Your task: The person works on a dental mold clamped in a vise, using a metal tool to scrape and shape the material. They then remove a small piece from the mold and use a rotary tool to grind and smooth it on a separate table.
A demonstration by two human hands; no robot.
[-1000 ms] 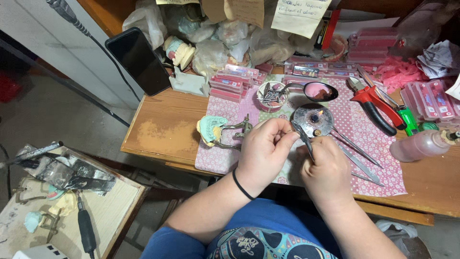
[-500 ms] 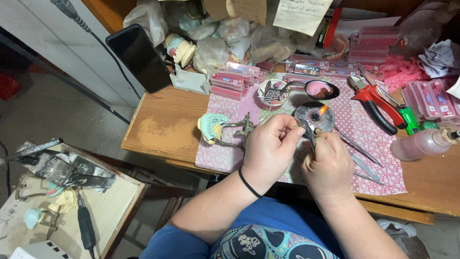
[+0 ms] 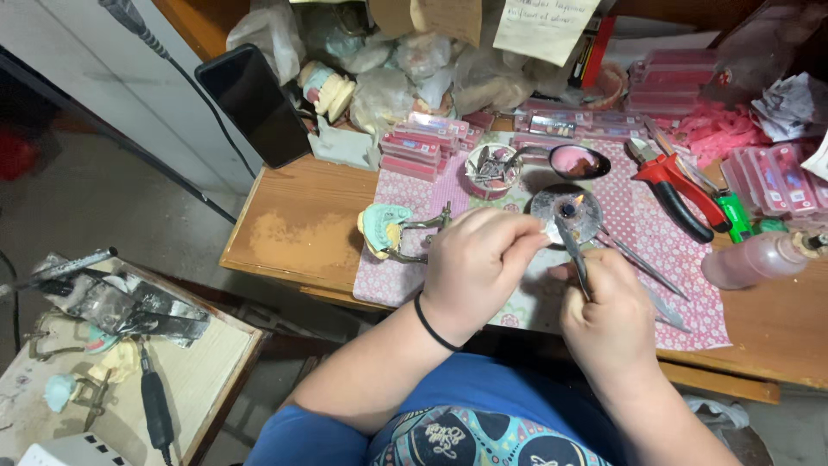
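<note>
Right hand [image 3: 608,315] is pinching a thin metal tool [image 3: 572,246], tip sitting in the small flame of the round burner [image 3: 567,210] on the table [image 3: 297,229]. Left hand [image 3: 474,263], fingers pressed together, is holding something tiny beside it. Heating appears underway; green dental model [image 3: 384,229] is waiting untouched

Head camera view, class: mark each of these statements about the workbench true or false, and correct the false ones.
1. The right hand holds a thin metal tool near a small flame. True.
2. The red-handled pliers are in the left hand. False: they lie on the patterned cloth.
3. A dark phone leans at the desk's far left. True.
4. The green dental model sits on the floor. False: it sits on the desk, on the cloth.
</note>
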